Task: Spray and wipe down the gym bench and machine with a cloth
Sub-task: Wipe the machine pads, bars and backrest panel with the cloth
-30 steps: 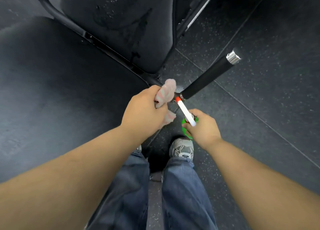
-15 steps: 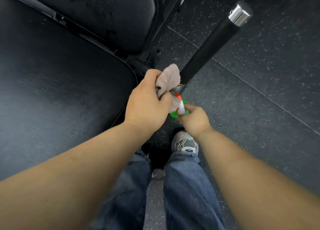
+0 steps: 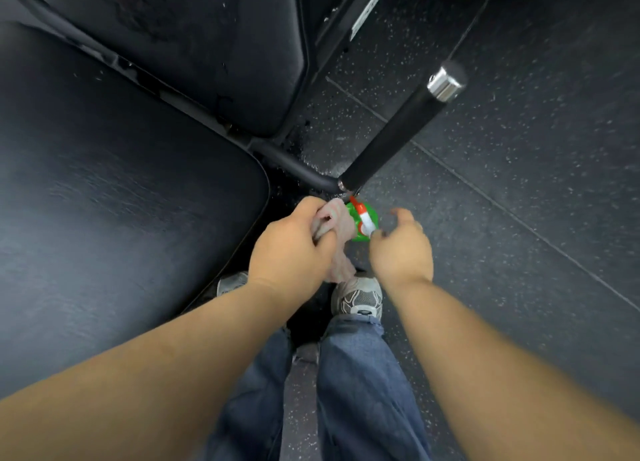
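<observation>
My left hand (image 3: 291,252) is closed around a crumpled pink cloth (image 3: 337,225) just off the front right corner of the black seat pad (image 3: 121,200). A green spray bottle (image 3: 367,214) with a white and orange nozzle sits right against the cloth, between my two hands. Fingers spread on my right hand (image 3: 401,252), and only the thumb tip touches the nozzle. I cannot tell what carries the bottle. The black back pad (image 3: 207,44) shows wet marks. A black foam handle (image 3: 391,138) with a chrome cap juts out just above the bottle.
A black frame tube (image 3: 298,167) runs under the pads to the handle. The speckled dark rubber floor (image 3: 519,287) lies to the right, wet near the frame. My shoes (image 3: 356,297) and jeans are below my hands.
My right hand's fingers have spread off the bottle, which it gripped before. Both hands dropped slightly below the handle's base. The cloth stays in my left hand.
</observation>
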`<control>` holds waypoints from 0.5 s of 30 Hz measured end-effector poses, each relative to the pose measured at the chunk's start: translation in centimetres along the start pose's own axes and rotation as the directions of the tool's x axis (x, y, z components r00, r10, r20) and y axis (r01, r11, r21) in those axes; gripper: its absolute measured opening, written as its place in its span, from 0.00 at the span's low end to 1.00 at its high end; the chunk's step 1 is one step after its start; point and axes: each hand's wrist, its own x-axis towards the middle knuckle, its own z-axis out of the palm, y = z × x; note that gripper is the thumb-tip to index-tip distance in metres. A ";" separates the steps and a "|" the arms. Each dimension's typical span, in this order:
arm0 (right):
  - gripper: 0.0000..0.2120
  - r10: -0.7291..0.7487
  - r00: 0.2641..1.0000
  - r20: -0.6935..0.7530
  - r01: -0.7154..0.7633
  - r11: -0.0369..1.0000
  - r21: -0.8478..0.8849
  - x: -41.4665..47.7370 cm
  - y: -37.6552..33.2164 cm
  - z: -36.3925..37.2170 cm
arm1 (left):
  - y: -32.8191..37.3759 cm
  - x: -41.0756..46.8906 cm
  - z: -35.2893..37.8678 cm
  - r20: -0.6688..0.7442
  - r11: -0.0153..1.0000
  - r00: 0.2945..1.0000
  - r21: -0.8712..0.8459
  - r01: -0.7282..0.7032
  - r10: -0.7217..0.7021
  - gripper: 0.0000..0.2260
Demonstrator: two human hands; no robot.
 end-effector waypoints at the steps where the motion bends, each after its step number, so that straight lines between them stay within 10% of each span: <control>1: 0.12 -0.031 0.996 -0.086 0.039 0.995 0.093 -1.4 -1.0 -1.2 | 0.8 -0.1 -1.0 -0.009 1.000 1.000 -0.019 -0.025 0.025 0.07; 5: 0.13 -0.120 0.968 0.223 -0.082 0.686 0.723 -6.5 -7.2 -4.9 | 3.3 0.1 -6.5 -0.007 0.959 1.000 -0.283 0.023 -0.026 0.07; 10: 0.16 -0.339 0.799 0.497 -0.267 0.541 0.797 -8.8 -17.0 -4.8 | 4.2 0.8 -15.3 0.303 0.609 0.940 -0.719 0.335 -0.159 0.12; 13: 0.09 -0.354 0.871 0.340 0.060 0.765 0.641 -8.8 -22.5 -2.5 | 1.0 1.9 -21.5 0.084 0.861 0.978 -0.465 0.207 -0.190 0.11; 15: 0.10 -0.381 0.886 0.263 0.353 0.924 0.149 -8.4 -24.7 -0.2 | -3.7 3.0 -25.7 -0.182 0.980 0.979 0.161 0.117 -0.087 0.11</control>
